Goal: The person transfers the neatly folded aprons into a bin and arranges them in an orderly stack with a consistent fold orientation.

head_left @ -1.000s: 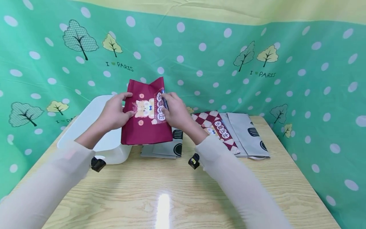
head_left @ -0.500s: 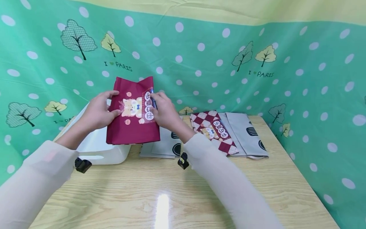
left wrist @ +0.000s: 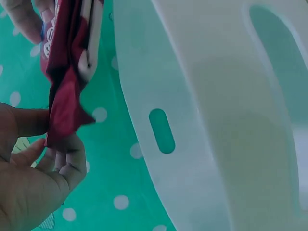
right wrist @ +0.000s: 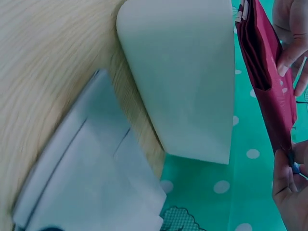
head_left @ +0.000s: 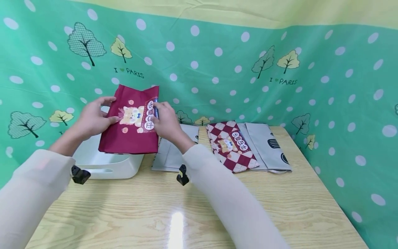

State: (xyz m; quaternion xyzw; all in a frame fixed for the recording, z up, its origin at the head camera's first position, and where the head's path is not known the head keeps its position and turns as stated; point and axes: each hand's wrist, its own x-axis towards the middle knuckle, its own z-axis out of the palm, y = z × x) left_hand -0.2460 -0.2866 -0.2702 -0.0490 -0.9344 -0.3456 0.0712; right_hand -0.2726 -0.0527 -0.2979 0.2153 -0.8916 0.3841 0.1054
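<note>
A folded maroon cloth with a cartoon animal print is held up above the white plastic bin. My left hand grips its left side, thumb on the printed face. On the opposite side, my right hand pinches the edge near the white lettering. The left wrist view shows the cloth edge-on, a corner between the thumb and fingers of my left hand. Several folded layers of the cloth are visible in the right wrist view, with my right hand at its lower end.
A folded grey cloth lies on the wooden table right of the bin. Further right, a maroon-and-white checked cloth overlaps another grey cloth. A green dotted curtain hangs behind and along the right side.
Both hands have moved left with the maroon cloth, bringing it over the bin. More of the grey cloth behind it now shows. The cloths on the right have stayed put.
</note>
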